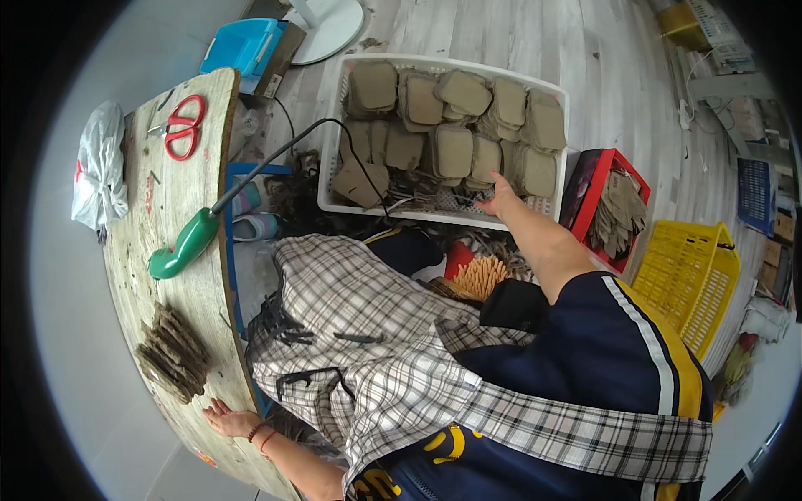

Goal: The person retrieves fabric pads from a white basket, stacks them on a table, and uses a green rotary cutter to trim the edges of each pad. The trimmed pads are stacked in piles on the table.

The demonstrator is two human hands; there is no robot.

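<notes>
apron: a plaid apron (393,351) lies nearest, draped over the lap beside a navy sleeve (601,342), probably to keep dust off the clothes.
right hand: the right hand (505,200) reaches over the near rim of the white crate (451,219), thumb and fingers parted, nothing seen between them; whether a fingertip touches a pile, one cannot tell.
flat pieces: rounded grey-brown flat pieces (464,92) fill the crate in a far and a near row of piles, likely stacked so that several lift together; one sits askew at near left.
left hand: the left hand (230,417) is at the right edge of the wooden table (129,275), fingers loosely spread and empty, just beside a dark brown stack (173,355).
tools: farther along the tabletop, red-handled scissors (184,125) and a green-handled tool (184,242) lie apart, seemingly within the left arm's reach.
red box: right of the crate, a red box (603,171) holds loosely heaped narrow pieces (618,213), perhaps to keep them separate.
other containers: a yellow basket (677,284) stands at right; a blue tub (242,46) sits at far left.
</notes>
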